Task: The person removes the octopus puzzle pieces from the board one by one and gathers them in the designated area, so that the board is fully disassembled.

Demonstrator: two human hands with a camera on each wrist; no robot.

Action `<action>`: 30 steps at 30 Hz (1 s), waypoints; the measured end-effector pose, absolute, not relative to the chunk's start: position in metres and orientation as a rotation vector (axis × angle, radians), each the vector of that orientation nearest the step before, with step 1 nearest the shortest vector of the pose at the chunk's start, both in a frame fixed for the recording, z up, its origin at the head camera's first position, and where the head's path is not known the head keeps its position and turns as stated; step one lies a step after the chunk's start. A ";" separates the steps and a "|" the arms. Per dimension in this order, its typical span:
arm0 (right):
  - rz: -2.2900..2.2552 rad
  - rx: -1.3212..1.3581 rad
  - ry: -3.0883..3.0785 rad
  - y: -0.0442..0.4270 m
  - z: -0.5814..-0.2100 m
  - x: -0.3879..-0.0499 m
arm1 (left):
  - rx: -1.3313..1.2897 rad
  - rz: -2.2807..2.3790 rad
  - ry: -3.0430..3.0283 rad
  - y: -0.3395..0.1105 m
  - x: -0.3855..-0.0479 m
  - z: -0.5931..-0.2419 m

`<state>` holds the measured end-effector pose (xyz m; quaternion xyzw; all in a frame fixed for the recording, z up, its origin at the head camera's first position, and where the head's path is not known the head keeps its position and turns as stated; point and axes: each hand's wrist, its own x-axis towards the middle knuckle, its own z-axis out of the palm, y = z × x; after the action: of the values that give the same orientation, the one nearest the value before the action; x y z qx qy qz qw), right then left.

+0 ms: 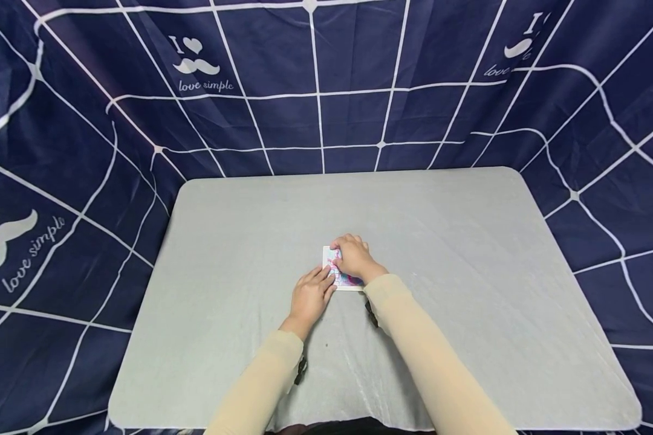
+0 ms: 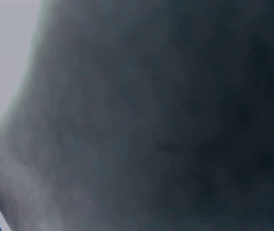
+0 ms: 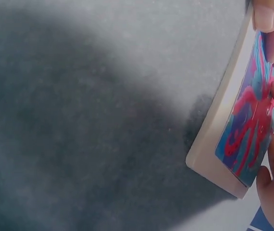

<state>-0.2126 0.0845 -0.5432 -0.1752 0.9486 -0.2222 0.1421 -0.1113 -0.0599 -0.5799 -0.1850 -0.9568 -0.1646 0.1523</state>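
A small white-rimmed picture board (image 1: 349, 288) lies flat near the middle of the table; a pink octopus on blue and purple shows on it. My left hand (image 1: 309, 297) rests at its left side, fingertips touching the lower left rim and picture. Over the upper right part lies my right hand (image 1: 355, 258), its thumb on the picture and its other fingers bent toward the far edge. Whether those fingers pinch anything is hidden. The right wrist view shows the octopus picture (image 3: 255, 120) up close, with fingers from both sides on it.
A grey cloth-covered table (image 1: 239, 241) with rounded corners extends around the hands. Dark blue curtains (image 1: 354, 121) with white grid lines enclose its back and sides. Mostly shadowed grey cloth (image 2: 103, 120) fills the left wrist view.
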 end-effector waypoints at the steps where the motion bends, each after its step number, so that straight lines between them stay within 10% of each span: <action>1: -0.640 -0.506 2.735 0.085 -0.543 -0.213 | -0.532 -0.473 -2.741 -0.060 -0.111 -0.580; 30: -0.710 -0.556 2.701 0.082 -0.540 -0.217 | -0.543 -0.407 -2.762 -0.061 -0.112 -0.576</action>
<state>-0.2166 0.0818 -0.5399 -0.1932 0.9383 -0.2465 0.1464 -0.1123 -0.0613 -0.5760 -0.1887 -0.9605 -0.1415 0.1480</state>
